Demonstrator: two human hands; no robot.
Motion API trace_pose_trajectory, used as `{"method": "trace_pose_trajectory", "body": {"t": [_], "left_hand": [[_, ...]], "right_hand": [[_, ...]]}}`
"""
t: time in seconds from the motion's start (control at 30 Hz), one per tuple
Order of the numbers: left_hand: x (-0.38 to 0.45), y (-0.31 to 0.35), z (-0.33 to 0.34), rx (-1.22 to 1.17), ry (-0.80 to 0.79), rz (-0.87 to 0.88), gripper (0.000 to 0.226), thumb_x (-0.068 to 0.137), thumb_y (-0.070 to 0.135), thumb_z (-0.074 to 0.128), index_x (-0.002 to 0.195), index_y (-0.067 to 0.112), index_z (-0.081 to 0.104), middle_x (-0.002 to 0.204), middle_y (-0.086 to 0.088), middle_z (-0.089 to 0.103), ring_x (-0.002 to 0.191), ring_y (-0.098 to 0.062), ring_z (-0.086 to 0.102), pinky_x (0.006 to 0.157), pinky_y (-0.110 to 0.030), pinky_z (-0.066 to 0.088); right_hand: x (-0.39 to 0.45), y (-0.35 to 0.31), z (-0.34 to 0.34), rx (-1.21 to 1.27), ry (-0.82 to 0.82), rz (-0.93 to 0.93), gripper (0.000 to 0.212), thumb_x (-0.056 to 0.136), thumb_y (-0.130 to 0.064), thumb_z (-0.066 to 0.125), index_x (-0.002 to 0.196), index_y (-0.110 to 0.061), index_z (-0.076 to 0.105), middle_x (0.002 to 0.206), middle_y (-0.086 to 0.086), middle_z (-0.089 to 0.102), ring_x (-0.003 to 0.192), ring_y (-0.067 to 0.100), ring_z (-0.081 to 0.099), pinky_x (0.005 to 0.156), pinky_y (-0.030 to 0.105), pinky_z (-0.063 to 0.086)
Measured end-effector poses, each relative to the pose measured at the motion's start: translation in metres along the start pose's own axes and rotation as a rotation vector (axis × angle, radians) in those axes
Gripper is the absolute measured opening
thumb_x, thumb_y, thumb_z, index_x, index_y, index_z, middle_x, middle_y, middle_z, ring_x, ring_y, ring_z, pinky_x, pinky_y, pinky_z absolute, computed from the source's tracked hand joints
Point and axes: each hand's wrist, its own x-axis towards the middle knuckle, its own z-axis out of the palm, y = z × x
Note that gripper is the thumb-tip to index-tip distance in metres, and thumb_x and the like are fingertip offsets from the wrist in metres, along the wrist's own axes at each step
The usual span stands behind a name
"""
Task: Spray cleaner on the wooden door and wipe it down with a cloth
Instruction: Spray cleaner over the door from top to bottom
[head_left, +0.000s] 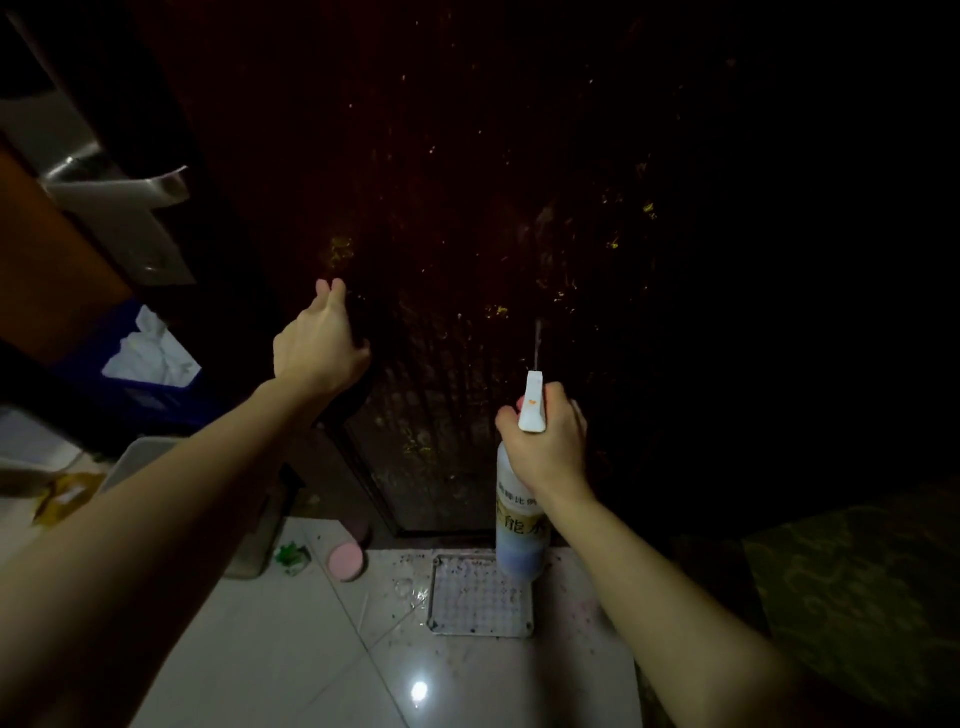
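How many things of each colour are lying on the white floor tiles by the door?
Pink: 1, the round pink disc.
Green: 1, the small crumpled green scrap.
White: 1, the square white perforated drain cover.
Total: 3.
The white spray bottle is not counted, since the right hand holds it up off the floor.

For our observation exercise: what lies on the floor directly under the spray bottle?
A white perforated tray on speckled pale tiles. The spray bottle, held in the right hand, hides the tray's far corner.
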Motion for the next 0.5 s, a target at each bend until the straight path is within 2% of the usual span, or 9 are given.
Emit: {"method": "trace_pose_trajectory", "body": {"t": [0.07, 0.17, 0.3, 0.43, 0.5], "left_hand": [[-0.001, -0.003, 0.003, 0.002, 0.015, 0.001, 0.079, 0.087, 0.024, 0.065, 0.151, 0.011, 0.02, 0.158, -0.011, 0.022, 0.126, -0.036, 0.048, 0.092, -0.046, 0.047], [-0.001, -0.007, 0.009, -0.023, 0.023, 0.004, 0.077, 0.088, 0.026, 0.064, 0.151, 0.011, 0.022, 0.158, -0.01, 0.021, 0.13, -0.035, 0.045, 0.097, -0.047, 0.044], [-0.004, -0.011, 0.017, -0.064, 0.074, -0.013, 0.074, 0.089, 0.028, 0.064, 0.15, 0.012, 0.025, 0.157, -0.008, 0.025, 0.131, -0.032, 0.045, 0.099, -0.046, 0.044], [-0.008, -0.018, 0.031, -0.081, 0.065, -0.064, 0.075, 0.089, 0.029, 0.064, 0.15, 0.012, 0.025, 0.155, -0.009, 0.029, 0.131, -0.031, 0.045, 0.1, -0.045, 0.043], [-0.009, -0.022, 0.036, -0.073, 0.046, -0.067, 0.075, 0.088, 0.029, 0.065, 0.15, 0.013, 0.026, 0.154, -0.01, 0.031, 0.13, -0.031, 0.046, 0.099, -0.045, 0.044]], "right_hand": [[-0.003, -0.001, 0.005, 0.0, -0.039, -0.002, 0.018, 0.083, -0.015, 0.064, 0.081, -0.004, 0.051, 0.068, -0.007, 0.045, 0.084, 0.02, 0.046, 0.087, 0.038, 0.041], [-0.007, -0.003, 0.018, 0.008, -0.079, -0.018, 0.02, 0.083, -0.014, 0.066, 0.08, -0.001, 0.051, 0.066, -0.003, 0.046, 0.07, 0.011, 0.043, 0.091, 0.038, 0.039], [-0.012, -0.006, 0.037, 0.047, -0.122, -0.016, 0.027, 0.079, -0.019, 0.071, 0.088, -0.001, 0.054, 0.08, 0.007, 0.058, 0.087, 0.02, 0.048, 0.087, 0.04, 0.044], [-0.017, -0.012, 0.05, 0.018, -0.144, -0.006, 0.02, 0.082, -0.015, 0.066, 0.081, -0.004, 0.049, 0.07, -0.004, 0.048, 0.08, 0.014, 0.041, 0.1, 0.042, 0.039], [-0.022, -0.016, 0.055, 0.006, -0.187, 0.004, 0.02, 0.084, -0.012, 0.063, 0.075, -0.009, 0.045, 0.066, -0.007, 0.044, 0.073, 0.012, 0.04, 0.1, 0.043, 0.038]]}}
